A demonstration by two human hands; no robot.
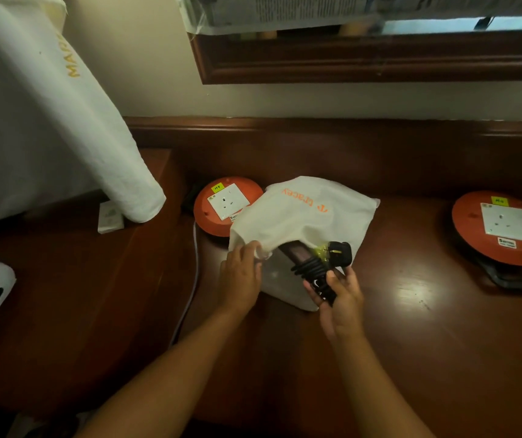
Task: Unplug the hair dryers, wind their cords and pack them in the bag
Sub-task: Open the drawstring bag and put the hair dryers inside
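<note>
Wooden desk, left hand pinching bag mouth, right hand gripping cord-wound hair dryer entering it

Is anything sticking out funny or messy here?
Yes, a little. The black plug and part of the wound cord poke out of the white bag, not tucked in yet. The right hand holds the cord bundle; the left hand holds the bag's opening. Nothing looks spilled or broken.

Two orange socket reels on the dark wooden table, at 11 and 2 o'clock; white fabric roll at 10.
</note>
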